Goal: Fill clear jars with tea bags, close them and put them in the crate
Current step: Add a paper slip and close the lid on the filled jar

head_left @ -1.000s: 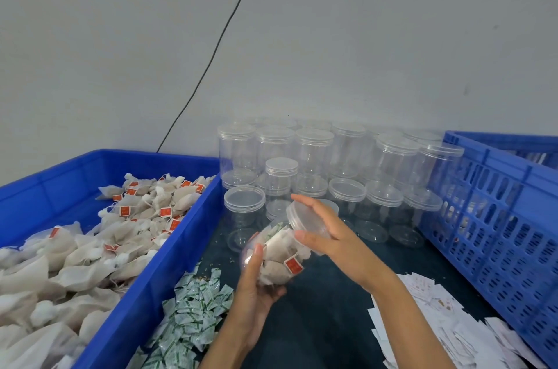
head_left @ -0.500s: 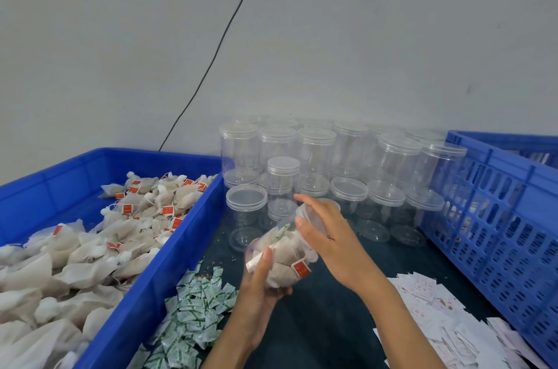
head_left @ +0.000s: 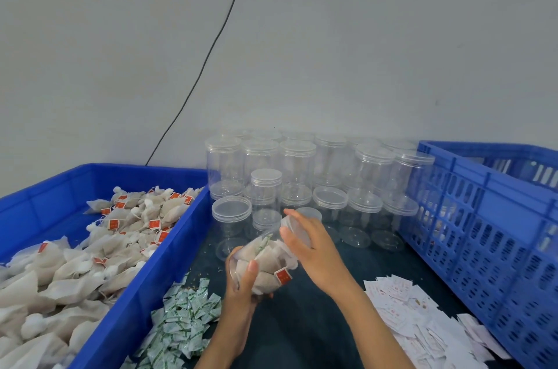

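Filled jar [head_left: 263, 260] of tea bags, tilted on its side above the dark table [head_left: 302, 323] — left hand [head_left: 246, 284] grips its base end, thumb across the wall, while right hand [head_left: 314, 251] has fingers curled round the lid [head_left: 294, 225] at the jar's mouth. Behind it, empty lidded jars [head_left: 297, 166] stacked against the wall; blue bin [head_left: 145, 284] with loose tea bags [head_left: 90, 251] to the left, slotted blue crate [head_left: 483, 217] to the right. Green sachets [head_left: 181, 317] and white labels [head_left: 416, 317] lie near the forearms.
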